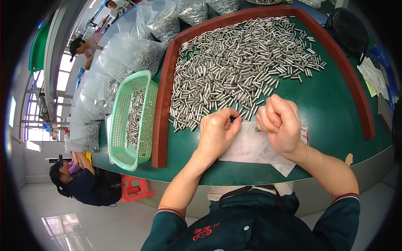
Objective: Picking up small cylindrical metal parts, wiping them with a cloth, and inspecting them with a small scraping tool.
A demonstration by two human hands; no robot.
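Note:
A broad heap of short, shiny metal pins [234, 62] covers the green tabletop in front of me. My left hand [217, 131] is at the heap's near edge, fingers curled and thumb pressed in; whatever they hold is hidden. To its right, my right hand [281, 125] is closed in a fist above a stained white cloth [247, 148]. The small grey end of a metal pin [257, 129] shows at the lower left of that fist. The cloth lies flat between my forearms, near the table's front edge.
A dark red wooden rail [164, 104] borders the heap on three sides. Left of it stands a green plastic basket [144, 125] with pins inside. Clear bags of pins [146, 54] line the far left. A black fan [349, 31] stands far right. Co-workers sit at left, near a red stool [138, 189].

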